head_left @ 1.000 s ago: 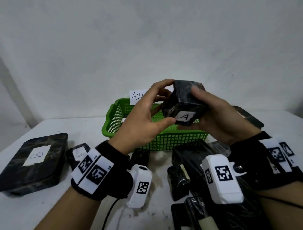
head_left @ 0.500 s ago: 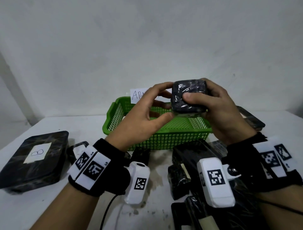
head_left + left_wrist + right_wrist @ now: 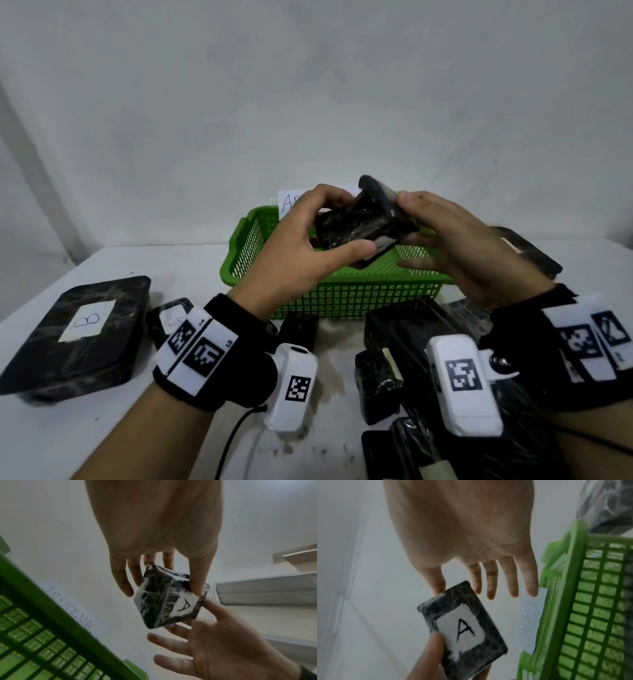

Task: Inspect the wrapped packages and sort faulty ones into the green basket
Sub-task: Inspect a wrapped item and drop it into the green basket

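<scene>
A small black wrapped package (image 3: 363, 226) with a white "A" label (image 3: 462, 628) is held tilted in the air above the green basket (image 3: 359, 298). My left hand (image 3: 339, 222) grips it, thumb on the labelled face and fingers behind, as the left wrist view (image 3: 163, 592) shows. My right hand (image 3: 421, 233) is beside it with fingers straight and spread. Only its thumb touches the package's upper corner in the right wrist view (image 3: 458, 588). The label faces away from the head camera.
A paper sign (image 3: 291, 202) stands behind the basket. A large flat package marked "B" (image 3: 78, 329) lies at the left, with a small labelled one (image 3: 171, 315) next to it. Several black packages (image 3: 404, 342) are piled front right. Another (image 3: 527, 250) lies behind my right hand.
The package has been turned over, so the "A" label no longer faces the head camera. My right fingers have come off it and spread; my left hand keeps its grip.
</scene>
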A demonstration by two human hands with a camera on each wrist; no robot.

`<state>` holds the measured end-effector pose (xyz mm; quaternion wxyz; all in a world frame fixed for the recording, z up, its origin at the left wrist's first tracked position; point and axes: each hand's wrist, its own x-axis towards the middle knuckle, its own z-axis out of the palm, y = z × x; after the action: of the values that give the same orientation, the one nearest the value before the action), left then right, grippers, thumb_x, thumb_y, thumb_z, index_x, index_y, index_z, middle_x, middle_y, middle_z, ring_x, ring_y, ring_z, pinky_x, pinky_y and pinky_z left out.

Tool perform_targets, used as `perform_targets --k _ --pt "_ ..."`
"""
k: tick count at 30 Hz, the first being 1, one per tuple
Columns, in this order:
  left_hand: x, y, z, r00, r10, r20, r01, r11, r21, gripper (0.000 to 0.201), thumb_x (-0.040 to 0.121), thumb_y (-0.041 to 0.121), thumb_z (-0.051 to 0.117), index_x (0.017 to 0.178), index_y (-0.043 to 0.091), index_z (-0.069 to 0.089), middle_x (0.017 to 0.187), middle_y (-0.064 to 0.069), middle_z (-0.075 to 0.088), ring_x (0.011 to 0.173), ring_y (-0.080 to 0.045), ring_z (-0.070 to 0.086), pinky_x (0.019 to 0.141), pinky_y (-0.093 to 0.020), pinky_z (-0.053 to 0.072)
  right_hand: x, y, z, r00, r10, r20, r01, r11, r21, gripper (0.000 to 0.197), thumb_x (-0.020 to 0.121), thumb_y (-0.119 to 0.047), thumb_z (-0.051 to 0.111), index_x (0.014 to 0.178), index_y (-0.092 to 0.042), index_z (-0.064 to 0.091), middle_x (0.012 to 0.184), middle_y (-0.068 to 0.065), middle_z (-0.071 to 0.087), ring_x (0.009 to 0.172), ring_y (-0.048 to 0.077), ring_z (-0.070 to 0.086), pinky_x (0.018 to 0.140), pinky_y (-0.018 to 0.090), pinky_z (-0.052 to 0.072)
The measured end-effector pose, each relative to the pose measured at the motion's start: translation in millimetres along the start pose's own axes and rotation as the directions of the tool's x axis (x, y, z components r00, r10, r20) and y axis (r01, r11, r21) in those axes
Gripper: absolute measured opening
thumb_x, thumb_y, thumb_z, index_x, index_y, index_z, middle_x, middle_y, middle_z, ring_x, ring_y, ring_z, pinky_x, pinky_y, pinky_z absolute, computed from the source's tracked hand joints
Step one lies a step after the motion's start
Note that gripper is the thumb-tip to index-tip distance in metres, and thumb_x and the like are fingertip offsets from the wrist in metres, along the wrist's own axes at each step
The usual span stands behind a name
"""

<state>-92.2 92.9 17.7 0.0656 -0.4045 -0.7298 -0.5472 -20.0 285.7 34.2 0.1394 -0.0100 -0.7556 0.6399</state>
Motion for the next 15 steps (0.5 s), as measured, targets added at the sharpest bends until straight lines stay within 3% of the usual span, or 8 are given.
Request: perform_targets --k 2,5,8,12,15 --pt "1.8 -2.1 0.5 0.999 -0.009 -0.045 0.009 1.0 -0.008 0.037 0.08 0.035 0.08 0.109 0.031 0.058 0.113 0.015 0.063 0.106 -0.001 0.063 0.089 -0.03 0.055 0.8 1.7 -0.3 0.999 -0.024 -0.026 0.024 1.0 -0.008 0.037 0.095 -0.049 0.058 0.116 -0.02 0.065 0.12 0.0 0.072 0.107 0.027 0.071 0.09 0.047 0.059" --pt "5.7 -2.6 -0.3 0.99 -0.104 -0.094 0.083 0.975 -0.207 0.035 0.08 0.045 0.077 0.104 0.025 0.061 0.103 0.009 0.068 0.091 -0.01 0.07 0.077 -0.033 0.058 -2.0 0.0 1.9 0.994 -0.073 0.079 0.07 0.997 0.038 0.053 0.082 -0.054 0.068 0.124 -0.022 0.063 0.12 0.0 0.072 0.092 0.021 0.074 0.079 0.043 0.062" --pt "9.1 -0.7 -4.0 0.966 -0.24 -0.092 0.19 0.908 -0.374 0.039 0.081 0.051 0.064 0.095 0.015 0.061 0.089 0.002 0.067 0.077 -0.012 0.069 0.064 -0.027 0.055 -4.8 -1.3 5.9 0.984 -0.125 0.129 0.131 0.99 -0.044 0.067 0.075 -0.044 0.08 0.135 -0.029 0.056 0.125 -0.008 0.069 0.099 0.015 0.074 0.084 0.044 0.061" --pt "10.9 -2.2 -5.8 0.953 -0.299 -0.041 0.272 0.91 -0.312 0.053 0.087 0.054 0.059 0.107 0.005 0.063 0.094 -0.005 0.068 0.071 -0.01 0.065 0.054 -0.023 0.05 -10.9 -1.4 13.6 0.968 -0.226 0.108 0.25 0.897 -0.365 0.105 0.063 -0.046 0.089 0.151 -0.048 0.031 0.145 -0.024 0.048 0.113 0.006 0.067 0.099 0.04 0.054" --pt "15.6 -2.2 -9.7 0.941 -0.338 -0.031 0.312 0.898 -0.311 0.053 0.091 0.053 0.058 0.111 0.005 0.063 0.097 -0.006 0.07 0.072 -0.01 0.066 0.054 -0.023 0.05 -11.2 -5.6 22.0 0.963 -0.265 0.048 0.26 0.867 -0.426 0.103 0.067 -0.038 0.089 0.152 -0.046 0.031 0.145 -0.027 0.044 0.104 -0.004 0.066 0.094 0.032 0.056"
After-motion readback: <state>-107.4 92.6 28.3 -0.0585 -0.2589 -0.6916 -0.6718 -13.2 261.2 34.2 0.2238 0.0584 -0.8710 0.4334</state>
